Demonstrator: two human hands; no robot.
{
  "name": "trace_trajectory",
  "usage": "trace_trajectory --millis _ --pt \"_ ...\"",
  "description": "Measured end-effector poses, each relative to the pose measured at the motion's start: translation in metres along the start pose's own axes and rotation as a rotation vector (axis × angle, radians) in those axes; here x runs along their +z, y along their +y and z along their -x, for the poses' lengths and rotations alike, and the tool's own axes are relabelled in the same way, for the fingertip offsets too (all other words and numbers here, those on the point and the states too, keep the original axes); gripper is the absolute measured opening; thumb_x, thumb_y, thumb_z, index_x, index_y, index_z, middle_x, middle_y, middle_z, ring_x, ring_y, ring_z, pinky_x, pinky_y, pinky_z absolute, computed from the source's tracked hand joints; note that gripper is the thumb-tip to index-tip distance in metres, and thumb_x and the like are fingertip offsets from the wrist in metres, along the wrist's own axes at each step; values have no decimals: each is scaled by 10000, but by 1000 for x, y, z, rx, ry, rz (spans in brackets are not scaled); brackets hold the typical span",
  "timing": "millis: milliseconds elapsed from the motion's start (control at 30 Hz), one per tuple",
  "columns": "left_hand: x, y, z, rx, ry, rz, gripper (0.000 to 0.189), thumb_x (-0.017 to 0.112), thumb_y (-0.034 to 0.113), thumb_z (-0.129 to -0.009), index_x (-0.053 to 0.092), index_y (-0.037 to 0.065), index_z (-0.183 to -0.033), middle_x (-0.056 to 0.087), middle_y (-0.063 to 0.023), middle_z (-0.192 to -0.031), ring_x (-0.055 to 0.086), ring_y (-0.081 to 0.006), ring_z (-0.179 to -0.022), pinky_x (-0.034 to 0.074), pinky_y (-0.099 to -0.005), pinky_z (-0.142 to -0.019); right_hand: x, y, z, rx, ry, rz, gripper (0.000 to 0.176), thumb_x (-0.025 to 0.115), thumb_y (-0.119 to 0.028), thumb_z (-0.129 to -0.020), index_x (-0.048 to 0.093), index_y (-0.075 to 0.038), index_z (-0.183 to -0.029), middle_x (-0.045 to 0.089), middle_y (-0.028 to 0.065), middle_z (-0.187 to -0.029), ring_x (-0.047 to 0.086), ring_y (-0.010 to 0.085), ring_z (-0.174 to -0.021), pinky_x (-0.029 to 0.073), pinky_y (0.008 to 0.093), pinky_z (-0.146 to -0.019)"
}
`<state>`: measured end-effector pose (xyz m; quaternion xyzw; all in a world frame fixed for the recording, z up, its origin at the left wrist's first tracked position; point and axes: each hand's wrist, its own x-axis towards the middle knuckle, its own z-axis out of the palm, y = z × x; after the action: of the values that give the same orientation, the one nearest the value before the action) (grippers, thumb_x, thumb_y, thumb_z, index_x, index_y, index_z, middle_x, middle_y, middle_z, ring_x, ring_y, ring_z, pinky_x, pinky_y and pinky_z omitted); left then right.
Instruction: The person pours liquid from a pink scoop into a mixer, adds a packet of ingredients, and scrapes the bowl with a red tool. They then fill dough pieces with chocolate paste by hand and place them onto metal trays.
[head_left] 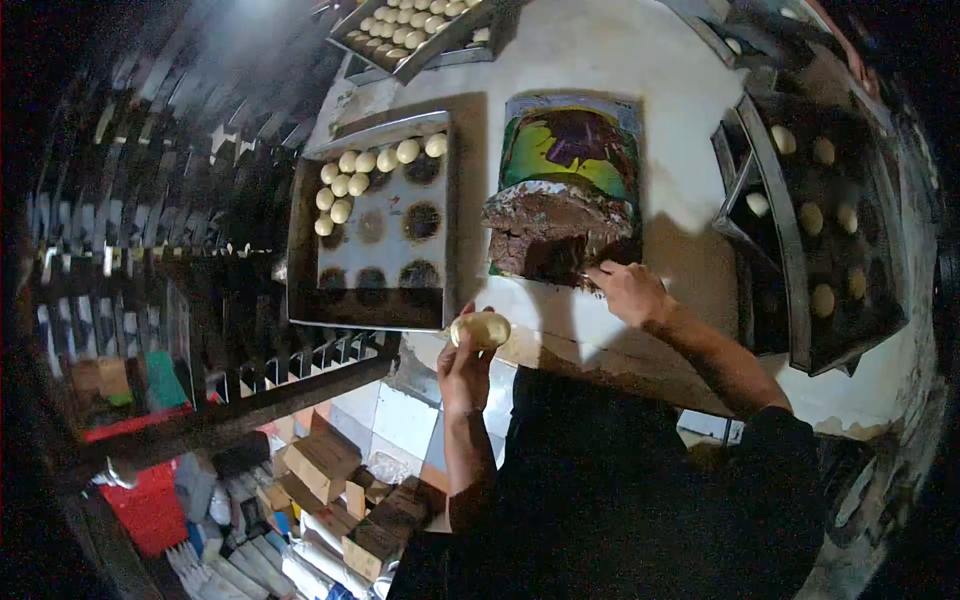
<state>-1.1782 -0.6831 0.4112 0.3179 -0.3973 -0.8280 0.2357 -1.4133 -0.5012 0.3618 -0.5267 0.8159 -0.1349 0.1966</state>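
My left hand [464,375] is closed around a pale, rounded piece of dough [483,330], held up near the front edge of the table. My right hand [637,293] has its fingers bent together at the lower right edge of a dark brown, chocolate-like paste [540,235]. What those fingers hold, if anything, is too small to make out. The paste lies in a mound over a green, yellow and purple printed sheet [578,145]. To the left, a square metal tray [300,240] carries several pale dough balls [387,160] along its far and left parts.
Another tray [405,70] full of dough balls stands at the far edge. On the right, stacked dark trays [795,250] hold spaced dough balls. Below to the left are cardboard boxes [322,460] and a red crate [150,510]. Someone else's arm [850,50] shows at the top right.
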Motion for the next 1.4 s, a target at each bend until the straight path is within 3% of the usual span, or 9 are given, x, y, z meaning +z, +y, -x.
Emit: trace_trajectory --millis 167,267,633,800,867,967,1133,1233,1400 --pt "26 -27 -34 -124 -10 36 431 560 269 -951 513 -17 -1270 505 -154 -1337 521 -274 -1204 440 -407 -1012 -11 34 8 -131 -12 -752 278 586 -292 -898 651 -78 -1062 645 131 -718 628 260 -667 496 346 -620" --pt "65 -39 -45 -278 -94 95 458 491 320 -978 471 10 -1315 545 -127 -1246 538 -247 -1147 459 -372 -979 -21 6 21 -241 400 -739 213 561 -143 -900 694 -35 -1026 675 147 -821 641 245 -703 494 351 -631" --pt "74 -18 -46 -195 -101 250 463 502 290 -970 444 -14 -1313 542 -146 -1234 555 -252 -1130 475 -341 -980 1 21 56 172 440 198 290 615 -125 -794 675 -4 -1051 598 158 -992 603 314 -925 502 399 -836" --pt "71 -8 -26 -134 -185 211 579 576 284 -934 372 -10 -1390 511 -158 -1286 495 -269 -1201 431 -382 -993 -41 -80 27 -116 610 -655 360 752 -221 -785 669 35 -1024 557 168 -1132 656 264 -897 550 374 -736" --pt "78 1 4 125 -288 -224 673 567 288 -937 253 -13 -1450 414 -196 -1378 452 -312 -1240 377 -397 -1021 -66 -141 22 -99 654 -832 393 754 -216 -793 648 51 -1061 544 154 -1158 660 214 -811 548 324 -688" --pt "63 19 38 973 -147 -1204 673 452 216 -971 90 -42 -1476 178 -233 -1503 378 -300 -1297 307 -392 -1066 -72 -196 19 -226 872 -287 365 701 -157 -805 594 46 -1089 559 172 -1097 642 284 -818 538 356 -705" --pt "4 71 117 558 -291 59 716 564 247 -946 166 -26 -1476 413 -170 -1368 443 -228 -1224 339 -349 -1037 -65 -283 43 -578 936 -390 207 720 -19 -753 630 25 -934 621 119 -955 645 268 -858 536 352 -704" --pt "-43 78 140 798 -222 -161 496 649 361 -880 582 -31 -1175 492 -175 -1279 494 -257 -1146 381 -376 -990 -62 -317 71 -479 723 -531 259 797 -142 -718 665 -15 -902 640 90 -947 639 219 -779 524 310 -667" --pt "-79 67 184 1130 -102 -524 244 652 210 -867 632 33 -1034 593 -227 -1126 613 -337 -959 483 -420 -856 -25 -347 103 -146 222 -1227 296 799 -179 -745 675 10 -937 645 82 -811 626 126 -698 501 256 -604"
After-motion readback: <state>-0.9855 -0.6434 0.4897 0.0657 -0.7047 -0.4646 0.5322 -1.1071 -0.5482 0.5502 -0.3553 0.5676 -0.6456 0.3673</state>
